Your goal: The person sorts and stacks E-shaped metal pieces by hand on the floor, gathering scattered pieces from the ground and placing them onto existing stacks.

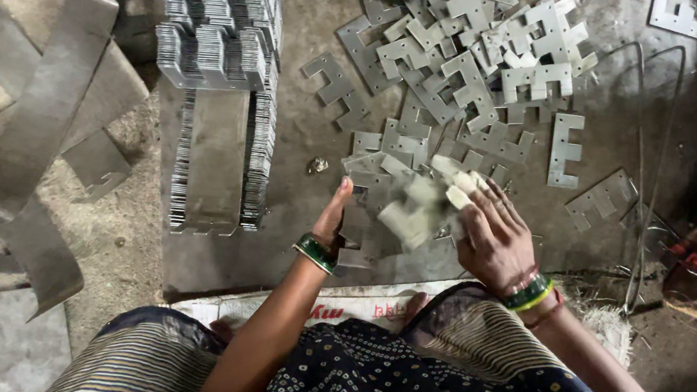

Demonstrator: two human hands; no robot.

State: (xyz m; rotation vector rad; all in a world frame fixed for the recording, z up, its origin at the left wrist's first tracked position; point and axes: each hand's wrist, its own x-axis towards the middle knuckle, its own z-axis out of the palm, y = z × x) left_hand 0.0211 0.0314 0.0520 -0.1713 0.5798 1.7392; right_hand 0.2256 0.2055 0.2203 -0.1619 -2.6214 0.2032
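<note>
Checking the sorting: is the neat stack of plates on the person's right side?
No, the stack stands left of the left hand; loose plates lie right.

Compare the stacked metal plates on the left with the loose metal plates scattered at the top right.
The stacked plates are packed face to face in tidy, aligned rows; the loose plates lie flat, overlapping at all angles. The stacked plates show mainly their thin edges, while the loose plates show their full E-like outlines. The stacked plates sit apart from both hands; the loose plates spread down to the left hand and right hand. Both are grey sheet metal on the same floor.
</note>
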